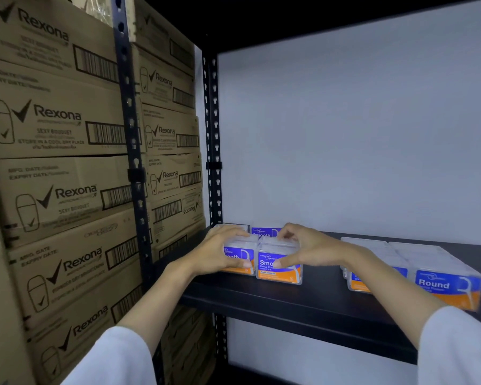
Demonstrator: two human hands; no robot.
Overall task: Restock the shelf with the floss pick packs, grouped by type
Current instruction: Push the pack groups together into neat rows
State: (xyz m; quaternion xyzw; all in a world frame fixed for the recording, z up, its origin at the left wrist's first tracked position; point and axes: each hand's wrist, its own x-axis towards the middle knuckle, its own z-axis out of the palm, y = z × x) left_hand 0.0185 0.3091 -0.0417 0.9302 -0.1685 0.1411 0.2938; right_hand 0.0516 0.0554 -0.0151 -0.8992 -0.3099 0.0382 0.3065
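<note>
**Squaring up the Smooth packs at the shelf's left end**

White sleeves (114, 357) sat closest to my view, both forearms reaching up to the black shelf (303, 304). My left hand (220, 252) was wrapped around the left front Smooth pack (240, 259), fingers over its lid and thumb on its label. My right hand (303, 247) clamped the neighbouring Smooth pack (279, 269) the same way, thumb pressed on the front. The two packs stood touching, close to the shelf's front edge, with at least one more Smooth pack (264, 232) behind them. Well apart to the right stood the Round packs (447, 287), in rows of their own.

I judged the grouping sound so far. The risk lay in the front row: both packs stood near the lip, so a backward tug as I let go could tip one off. Pushing unevenly could also skew them against the back row. Stacked Rexona cartons (59, 151) filled the bay to the left.
</note>
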